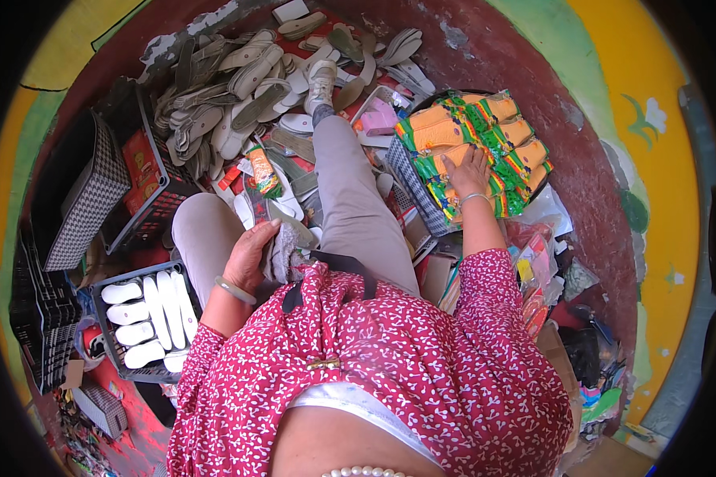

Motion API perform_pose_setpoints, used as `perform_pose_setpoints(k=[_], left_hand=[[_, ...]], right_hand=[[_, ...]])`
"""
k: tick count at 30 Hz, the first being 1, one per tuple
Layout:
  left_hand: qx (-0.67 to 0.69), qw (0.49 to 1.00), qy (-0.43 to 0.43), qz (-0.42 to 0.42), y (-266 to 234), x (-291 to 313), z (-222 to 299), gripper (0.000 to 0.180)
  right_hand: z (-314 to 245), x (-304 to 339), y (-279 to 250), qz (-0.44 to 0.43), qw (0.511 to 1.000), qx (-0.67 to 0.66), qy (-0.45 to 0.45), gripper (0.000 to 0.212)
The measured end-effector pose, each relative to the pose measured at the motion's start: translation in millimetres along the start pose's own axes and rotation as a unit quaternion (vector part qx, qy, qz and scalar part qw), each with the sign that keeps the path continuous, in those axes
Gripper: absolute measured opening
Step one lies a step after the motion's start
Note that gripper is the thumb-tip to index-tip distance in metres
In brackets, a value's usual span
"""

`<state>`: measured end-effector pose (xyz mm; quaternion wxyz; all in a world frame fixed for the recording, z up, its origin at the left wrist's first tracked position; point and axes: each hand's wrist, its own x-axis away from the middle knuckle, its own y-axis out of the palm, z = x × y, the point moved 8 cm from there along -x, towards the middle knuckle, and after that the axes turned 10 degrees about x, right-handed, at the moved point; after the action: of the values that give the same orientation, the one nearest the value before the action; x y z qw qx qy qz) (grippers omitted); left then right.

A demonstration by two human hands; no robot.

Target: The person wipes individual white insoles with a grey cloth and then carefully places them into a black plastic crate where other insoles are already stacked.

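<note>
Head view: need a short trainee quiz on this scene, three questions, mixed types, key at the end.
1. Multiple choice. What is the right hand resting on?
A) A pink box
B) Orange-and-green packets
C) A canvas shoe

2. True or false: both hands are on the packets.

3. Fill in: the crate of white soles stands on the person's ____ side.

Key:
1. B
2. False; the left hand is on grey fabric near the lap.
3. Left
</note>
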<state>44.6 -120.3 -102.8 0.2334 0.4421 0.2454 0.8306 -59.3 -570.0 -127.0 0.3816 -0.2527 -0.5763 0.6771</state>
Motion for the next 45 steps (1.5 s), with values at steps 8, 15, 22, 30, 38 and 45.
perform_pose_setpoints(k=[8, 15, 22, 30, 38, 45], left_hand=[[0.01, 1.0, 0.013, 0.003, -0.8, 6.0, 3.2, 0.025], [0.021, 0.998, 0.017, -0.057, 11.9, 18.3, 9.8, 0.024], [0.029, 0.984, 0.051, -0.166, 31.4, 41.5, 18.7, 0.035], [-0.252, 0.933, 0.258, -0.01, 4.2, 33.4, 92.4, 0.028], [-0.415, 0.843, 0.285, 0.188, -47.6, -95.3, 179.6, 0.027], [-0.547, 0.76, 0.007, 0.35, -167.8, -246.1, 72.0, 0.051]], right_hand=[[-4.3, -3.3, 4.9, -0.009, 1.0, 0.006, -0.004, 0.09], [13.9, 0.9, -29.8, 0.097, 0.995, 0.033, 0.001, 0.074], [-181.6, 164.0, -129.1, -0.077, 0.719, -0.537, -0.436, 0.069], [-253.3, 211.2, -57.8, -0.398, 0.487, -0.747, -0.219, 0.032], [-245.2, 128.7, -67.7, -0.379, 0.472, -0.765, -0.219, 0.035], [-275.8, 167.4, 14.5, -0.535, 0.365, -0.74, -0.18, 0.038]])
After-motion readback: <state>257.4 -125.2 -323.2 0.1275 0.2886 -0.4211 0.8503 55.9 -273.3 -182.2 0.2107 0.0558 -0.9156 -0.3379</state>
